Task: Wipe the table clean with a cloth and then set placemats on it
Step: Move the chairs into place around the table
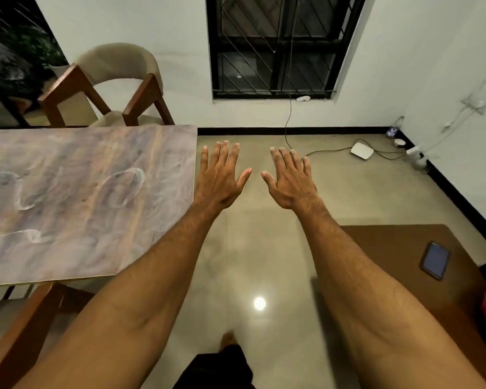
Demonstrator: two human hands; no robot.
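Plainly released, the left grip [222, 178] and right grip [291, 181] hover palm-down with straight fingers, holding nothing, over the floor [250, 248] just beside the marbled bench [96, 178].

White walls [180, 66], barred window [281, 46], glossy floor [264, 248].

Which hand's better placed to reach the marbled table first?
Left, probably. The left hand hovers open right beside the edge of the table; the right hand is open too but farther off, over the floor. Neither holds anything.
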